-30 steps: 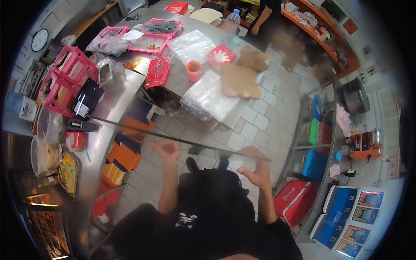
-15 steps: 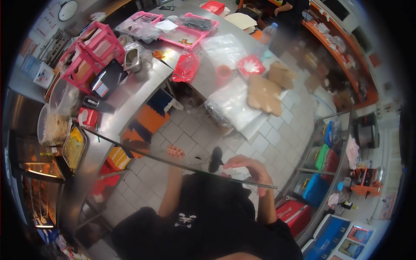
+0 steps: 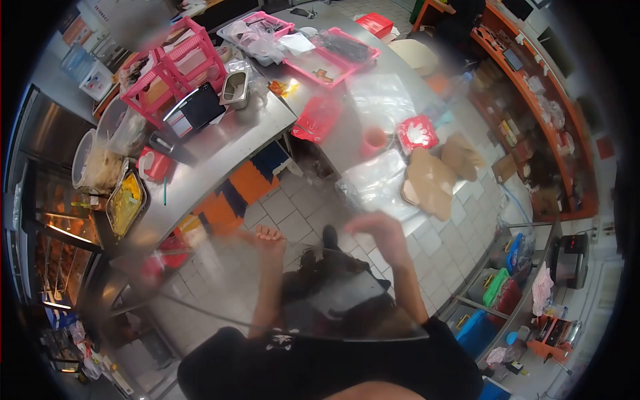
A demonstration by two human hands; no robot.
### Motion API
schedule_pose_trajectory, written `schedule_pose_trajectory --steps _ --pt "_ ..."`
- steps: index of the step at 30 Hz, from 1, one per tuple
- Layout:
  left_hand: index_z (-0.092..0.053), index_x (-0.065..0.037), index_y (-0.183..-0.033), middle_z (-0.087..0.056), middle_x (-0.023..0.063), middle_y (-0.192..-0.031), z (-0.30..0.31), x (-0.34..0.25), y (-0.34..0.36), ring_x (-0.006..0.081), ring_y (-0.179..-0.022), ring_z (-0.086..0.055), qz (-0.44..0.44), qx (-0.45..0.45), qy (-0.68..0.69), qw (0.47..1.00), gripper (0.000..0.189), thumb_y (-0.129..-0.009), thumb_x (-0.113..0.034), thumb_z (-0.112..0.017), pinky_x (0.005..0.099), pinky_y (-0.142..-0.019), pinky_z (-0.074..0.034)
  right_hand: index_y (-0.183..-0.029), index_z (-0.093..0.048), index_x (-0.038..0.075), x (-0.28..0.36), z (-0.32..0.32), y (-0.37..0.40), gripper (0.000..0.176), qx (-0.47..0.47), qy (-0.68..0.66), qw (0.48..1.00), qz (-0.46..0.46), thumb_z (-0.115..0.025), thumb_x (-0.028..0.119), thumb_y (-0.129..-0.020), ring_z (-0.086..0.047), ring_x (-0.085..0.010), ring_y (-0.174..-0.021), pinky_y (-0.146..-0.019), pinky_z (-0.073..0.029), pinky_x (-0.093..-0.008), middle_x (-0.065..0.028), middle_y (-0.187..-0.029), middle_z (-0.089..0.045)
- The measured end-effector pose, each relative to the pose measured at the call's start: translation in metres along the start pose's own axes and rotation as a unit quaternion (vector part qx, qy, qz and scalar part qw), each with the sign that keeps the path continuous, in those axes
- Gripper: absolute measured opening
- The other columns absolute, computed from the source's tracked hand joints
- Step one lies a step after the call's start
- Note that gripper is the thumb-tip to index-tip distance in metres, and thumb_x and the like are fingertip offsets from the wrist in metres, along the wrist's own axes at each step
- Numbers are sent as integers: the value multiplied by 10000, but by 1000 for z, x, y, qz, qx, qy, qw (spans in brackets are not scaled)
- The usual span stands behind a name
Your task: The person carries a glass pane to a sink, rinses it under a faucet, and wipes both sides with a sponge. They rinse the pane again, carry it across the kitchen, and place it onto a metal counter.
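Note:
My left hand [image 3: 269, 237] is raised at lower centre, its fingers curled together; what they hold, if anything, cannot be made out. My right hand [image 3: 381, 233] is further right, blurred, bent at the wrist with fingers stretched leftward and nothing visible in them. A transparent panel [image 3: 333, 303] with a thin edge lies across the view in front of my torso, below both hands. Whether either hand touches it is unclear. Past my right hand, brown flat pieces [image 3: 430, 183] and clear plastic sheets [image 3: 377, 177] lie on the metal table [image 3: 323, 143].
Pink crates [image 3: 193, 60], a metal container [image 3: 235, 88] and a yellow-filled tray [image 3: 127, 203] stand on the left counter. A lit glass cabinet [image 3: 63, 250] is at far left. Lidded bins [image 3: 477, 327] sit on the right shelving. Part of a person [image 3: 460, 23] shows at top right.
The panel's edge has moved down, towards my torso. My right hand has risen and shifted slightly left, and my left hand stays nearly in place. The room has shifted rightward in view.

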State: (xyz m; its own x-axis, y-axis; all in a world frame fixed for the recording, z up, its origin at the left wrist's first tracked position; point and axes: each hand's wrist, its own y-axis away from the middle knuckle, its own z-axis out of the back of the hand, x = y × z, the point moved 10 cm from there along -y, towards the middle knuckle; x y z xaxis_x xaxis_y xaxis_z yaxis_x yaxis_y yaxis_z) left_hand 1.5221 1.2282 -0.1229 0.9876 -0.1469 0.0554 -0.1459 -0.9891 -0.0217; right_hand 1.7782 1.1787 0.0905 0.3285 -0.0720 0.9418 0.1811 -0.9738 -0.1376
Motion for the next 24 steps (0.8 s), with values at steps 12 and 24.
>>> schedule_pose_trajectory --steps 12,24 --pt "-557 -121 -579 -576 -21 -510 9 -9 -23 129 -467 -578 -30 -66 9 997 742 -662 -852 -465 256 -482 -436 -1377 -295 -11 -174 285 -103 924 -353 460 814 -42 -825 259 -669 -570 -323 -1069 -911 -467 -383 -200 -1264 -502" --pt "-503 -131 -488 -523 -56 -452 34 -19 -35 93 -411 -539 -107 -180 -20 978 724 -582 -848 -543 225 -443 -430 -1169 -557 62 -143 247 -217 605 -340 485 806 1 -802 307 -674 -572 -314 -1013 -888 -461 -382 -157 -1092 -577"
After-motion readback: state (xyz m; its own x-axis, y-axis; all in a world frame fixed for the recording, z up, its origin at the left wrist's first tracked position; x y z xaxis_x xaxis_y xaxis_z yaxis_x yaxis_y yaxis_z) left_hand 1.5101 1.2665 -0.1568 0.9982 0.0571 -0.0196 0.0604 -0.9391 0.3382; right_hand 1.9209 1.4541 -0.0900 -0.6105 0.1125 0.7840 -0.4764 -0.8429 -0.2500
